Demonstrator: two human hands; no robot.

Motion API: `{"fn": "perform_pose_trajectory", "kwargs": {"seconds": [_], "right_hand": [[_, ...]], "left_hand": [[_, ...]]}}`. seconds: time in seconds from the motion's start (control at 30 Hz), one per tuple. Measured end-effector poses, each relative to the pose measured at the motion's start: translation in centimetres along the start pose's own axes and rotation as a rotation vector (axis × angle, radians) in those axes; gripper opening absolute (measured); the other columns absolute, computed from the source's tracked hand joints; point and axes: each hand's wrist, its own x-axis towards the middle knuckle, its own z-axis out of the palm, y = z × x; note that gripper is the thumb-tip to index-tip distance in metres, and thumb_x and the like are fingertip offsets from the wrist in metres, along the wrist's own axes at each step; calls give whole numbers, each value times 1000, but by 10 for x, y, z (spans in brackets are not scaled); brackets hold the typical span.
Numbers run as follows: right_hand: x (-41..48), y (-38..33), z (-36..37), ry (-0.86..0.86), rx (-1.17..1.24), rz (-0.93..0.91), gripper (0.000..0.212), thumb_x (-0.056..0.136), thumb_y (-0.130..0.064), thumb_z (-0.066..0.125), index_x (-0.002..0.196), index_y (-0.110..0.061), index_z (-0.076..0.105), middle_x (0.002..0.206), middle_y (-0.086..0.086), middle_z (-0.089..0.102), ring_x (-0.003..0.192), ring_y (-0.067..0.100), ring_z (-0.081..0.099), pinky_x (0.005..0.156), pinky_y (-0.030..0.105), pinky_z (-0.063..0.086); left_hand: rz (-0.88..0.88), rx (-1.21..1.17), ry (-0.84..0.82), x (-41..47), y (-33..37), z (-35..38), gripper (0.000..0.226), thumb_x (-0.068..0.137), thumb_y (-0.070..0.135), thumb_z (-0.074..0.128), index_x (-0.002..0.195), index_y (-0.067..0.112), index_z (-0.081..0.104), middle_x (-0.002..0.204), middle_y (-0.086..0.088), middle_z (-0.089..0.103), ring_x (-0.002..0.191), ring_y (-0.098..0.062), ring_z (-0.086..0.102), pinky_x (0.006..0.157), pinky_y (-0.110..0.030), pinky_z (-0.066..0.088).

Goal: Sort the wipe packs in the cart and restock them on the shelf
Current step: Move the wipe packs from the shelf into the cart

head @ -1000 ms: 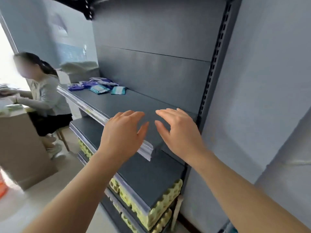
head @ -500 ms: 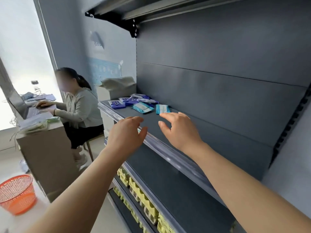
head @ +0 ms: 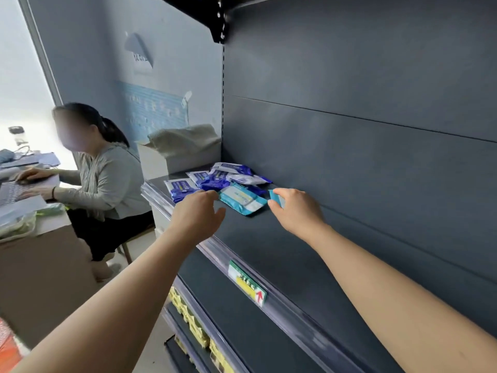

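Observation:
Several wipe packs lie in a loose pile at the far left end of the dark grey shelf (head: 269, 251). Dark blue packs (head: 183, 188) are at the pile's left and back, and a larger teal and white pack (head: 242, 198) lies in front. My right hand (head: 295, 208) pinches the edge of a small teal pack (head: 276, 196) between thumb and fingers, to the right of the pile. My left hand (head: 199, 211) hovers over the shelf's front lip, fingers loosely curled with the tips just short of the dark blue packs, holding nothing.
A person (head: 107, 179) sits typing at a desk (head: 40, 238) left of the shelving. Behind the shelf end is a box with a cloth (head: 183, 141). Yellow cartons (head: 193, 324) fill the lower shelves. A price tag (head: 247, 284) is clipped on the shelf rail. An orange basket (head: 8, 351) is at bottom left.
The view swung left along the shelf and both hands moved forward to the pile. My right hand, empty before, now pinches the small teal pack.

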Motion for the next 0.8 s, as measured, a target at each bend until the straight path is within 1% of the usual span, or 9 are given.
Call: {"fn": "perform_pose_trajectory", "kwargs": {"seconds": [0.13,0.2,0.3,0.4,0.47,0.57,0.67,0.73,0.8], "right_hand": [[51,5,34,-44,6,136,43,94,-41,48,132,-21,53,133,8,54,118,28,52,90,35,45],[69,8,48,-74,29,232,49,93,-42,48,138,-22,46,138,10,48,123,28,48,94,35,43],[89,14,66,-101,31,389,52,89,-42,52,138,-27,44,132,12,49,121,28,46,96,35,43],[104,15,73,-93,-7,517,63,81,-41,63,139,-31,42,136,8,51,124,28,45,99,37,42],[109,11,71,-56,54,609,75,76,-31,71,142,-25,38,140,7,47,125,28,46,100,36,42],[112,8,68,97,177,702,77,74,-24,72,141,-22,34,136,9,46,115,28,50,87,33,47],[114,-7,68,185,290,671,79,77,-28,70,144,-22,28,139,6,42,117,26,48,85,31,45],[115,-23,73,120,352,633,81,77,-30,72,144,-18,28,141,5,41,121,22,47,91,29,42],[116,-35,81,-2,339,599,80,75,-35,75,141,-13,35,138,5,46,118,20,50,92,30,44]], "left_hand": [[-5,57,-77,60,-42,23,48,91,46,54,130,18,52,125,-9,57,114,-30,55,86,-40,49],[-14,86,-146,90,-64,34,57,89,51,54,136,21,46,132,-10,52,120,-32,50,93,-45,46],[-44,121,-284,129,-97,49,74,83,63,55,145,29,34,147,-6,39,132,-35,38,102,-51,40],[-24,73,-358,162,-118,60,80,77,67,60,144,30,35,148,-6,37,132,-36,38,102,-49,40],[-2,48,-316,177,-127,65,61,82,48,64,135,23,46,140,-8,43,125,-37,43,96,-47,42],[34,-55,-156,192,-141,72,27,87,16,51,110,8,61,119,-15,56,111,-39,49,90,-46,45],[14,-226,9,201,-144,70,27,89,8,42,109,3,60,115,-22,56,106,-44,50,89,-47,43],[59,-294,67,199,-134,64,32,88,9,41,114,6,60,119,-21,56,107,-43,49,89,-45,41],[136,-329,35,196,-121,63,34,89,14,42,118,8,60,123,-19,55,109,-42,49,92,-43,41]]}}
